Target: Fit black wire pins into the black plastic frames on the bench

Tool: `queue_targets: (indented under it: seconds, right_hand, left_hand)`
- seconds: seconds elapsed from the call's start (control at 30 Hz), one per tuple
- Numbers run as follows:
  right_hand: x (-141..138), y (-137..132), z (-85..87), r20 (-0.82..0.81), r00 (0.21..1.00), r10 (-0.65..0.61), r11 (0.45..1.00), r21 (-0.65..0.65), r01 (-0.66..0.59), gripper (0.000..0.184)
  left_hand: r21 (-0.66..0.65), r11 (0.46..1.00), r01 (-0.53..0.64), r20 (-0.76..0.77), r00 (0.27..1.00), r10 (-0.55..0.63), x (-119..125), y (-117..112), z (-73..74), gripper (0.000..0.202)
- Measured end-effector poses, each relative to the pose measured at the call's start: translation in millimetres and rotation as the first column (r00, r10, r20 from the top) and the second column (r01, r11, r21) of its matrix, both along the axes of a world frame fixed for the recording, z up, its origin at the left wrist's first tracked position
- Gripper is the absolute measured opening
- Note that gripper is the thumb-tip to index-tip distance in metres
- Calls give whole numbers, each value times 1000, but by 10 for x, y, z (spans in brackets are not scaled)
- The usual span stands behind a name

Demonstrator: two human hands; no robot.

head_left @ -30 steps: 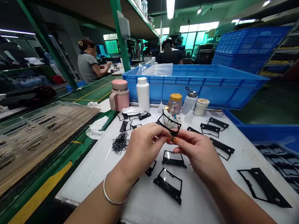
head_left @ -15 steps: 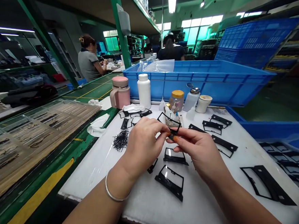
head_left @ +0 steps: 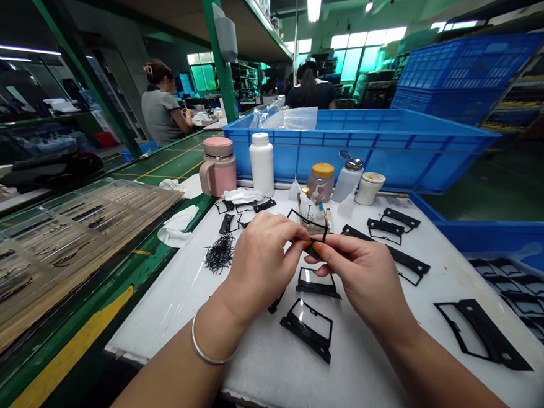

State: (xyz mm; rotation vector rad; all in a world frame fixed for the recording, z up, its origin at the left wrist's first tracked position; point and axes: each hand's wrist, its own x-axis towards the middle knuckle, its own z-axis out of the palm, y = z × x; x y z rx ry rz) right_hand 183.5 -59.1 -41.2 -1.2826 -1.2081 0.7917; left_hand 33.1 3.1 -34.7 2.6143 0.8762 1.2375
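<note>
A black plastic frame point(head_left: 314, 251) with a rectangular window is held just above the middle of the white work surface point(head_left: 226, 331). My left hand point(head_left: 263, 259) pinches its near edge between thumb and fingertips. From the other side, my right hand point(head_left: 365, 272) grips the same edge, thumb on top. The fingertips of both hands nearly meet, hiding part of the frame. Beneath them lie a black frame with a clear pane point(head_left: 317, 283) and, closer to me, another paned frame point(head_left: 307, 331). Left of my left hand is a pile of thin black strips point(head_left: 219, 253).
More black frames point(head_left: 484, 334) lie on the right. Behind my hands stand a pink mug point(head_left: 219, 172), a white bottle point(head_left: 261, 166), a pump bottle point(head_left: 349, 179) and a large blue crate point(head_left: 387, 153). A divided tray point(head_left: 65, 233) sits left. Two people work farther back.
The held frame has tilted slightly, its upper rim now a little lower. My right thumb has shifted on its near edge. Both hands stay in nearly the same place.
</note>
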Motion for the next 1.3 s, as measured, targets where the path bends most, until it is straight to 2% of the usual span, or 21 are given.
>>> queue_targets:
  seconds: [0.17,0.37,0.47,0.63,0.97,1.17,1.3]
  right_hand:
    - [41,9,-18,-62,997,34,999,-17,-36,18]
    - [83,44,-70,-191,980,56,996,-57,-69,22]
    - [87,41,-73,-220,974,51,996,-57,-65,22]
    - [87,33,-56,-222,972,80,994,-51,-93,21]
    - [91,52,-76,-237,954,185,980,-23,-196,18]
    - [119,41,-43,-251,951,182,980,-36,-197,18]
    - [100,34,0,-183,970,159,985,-41,-169,20]
  left_hand:
    - [-16,1000,-2,90,996,3,-4,6,9,10]
    - [-254,966,43,339,939,47,-21,80,-1,30]
    - [-371,923,101,352,935,38,-19,105,0,34]
    - [-546,796,260,392,920,-32,-15,116,-8,33]
    - [-627,679,382,489,871,-39,-42,159,-5,34]
    - [-643,651,404,509,860,-30,-64,146,1,34]
    - [-644,645,410,516,856,-28,-57,153,-11,35]
